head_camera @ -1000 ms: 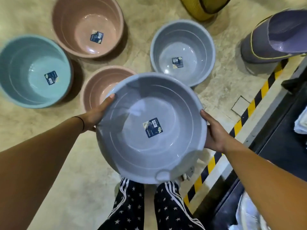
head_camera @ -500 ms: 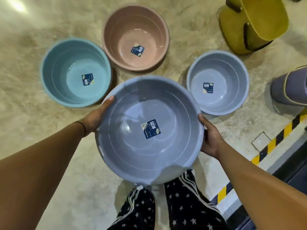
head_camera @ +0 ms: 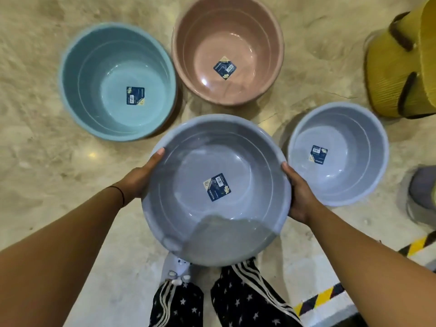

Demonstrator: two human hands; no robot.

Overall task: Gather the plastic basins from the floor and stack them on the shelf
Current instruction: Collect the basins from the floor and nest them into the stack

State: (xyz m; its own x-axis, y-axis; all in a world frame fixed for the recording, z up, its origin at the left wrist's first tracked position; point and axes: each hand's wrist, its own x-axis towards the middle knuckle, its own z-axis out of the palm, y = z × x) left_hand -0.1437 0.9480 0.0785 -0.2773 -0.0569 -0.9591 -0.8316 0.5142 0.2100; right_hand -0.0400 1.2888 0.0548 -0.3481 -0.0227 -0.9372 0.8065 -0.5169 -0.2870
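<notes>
A large grey basin with a dark label inside hangs above the floor in front of my legs. My left hand grips its left rim and my right hand grips its right rim. On the floor beyond it stand a light blue basin at the left, a pink basin at the top middle and a smaller grey basin at the right. The shelf is not in view.
A yellow ribbed basket lies at the upper right. A dark purple container shows at the right edge. Yellow-and-black hazard tape runs along the floor at the lower right. My feet and star-patterned trousers are below the held basin.
The view has swung left, away from the hazard tape. The small pink basin seen a second ago is hidden or out of view. Both hands keep their grip on the grey basin.
</notes>
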